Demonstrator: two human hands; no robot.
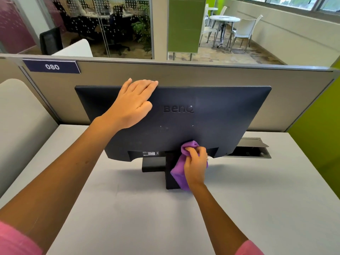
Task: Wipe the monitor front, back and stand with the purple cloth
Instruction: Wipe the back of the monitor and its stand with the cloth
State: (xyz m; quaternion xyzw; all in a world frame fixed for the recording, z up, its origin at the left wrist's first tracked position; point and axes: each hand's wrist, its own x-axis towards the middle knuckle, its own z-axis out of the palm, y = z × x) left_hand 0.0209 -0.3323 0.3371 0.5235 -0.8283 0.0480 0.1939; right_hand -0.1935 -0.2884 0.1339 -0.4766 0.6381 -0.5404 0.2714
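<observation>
A black monitor [217, 115] stands on the white desk [139, 208] with its back facing me; the screen side is hidden. My left hand [133, 103] lies flat on the upper left of the back, fingers hooked over the top edge. My right hand [196, 165] is shut on the purple cloth [179, 173], bunched and pressed where the lower back meets the stand [171, 173]. Part of the cloth hangs down over the stand's neck.
A beige partition [202, 76] with a "080" label [52, 66] runs close behind the monitor. An open cable hatch [252, 150] sits in the desk at the right. A white curved divider [20, 115] borders the left side, a green panel [318, 137] the right.
</observation>
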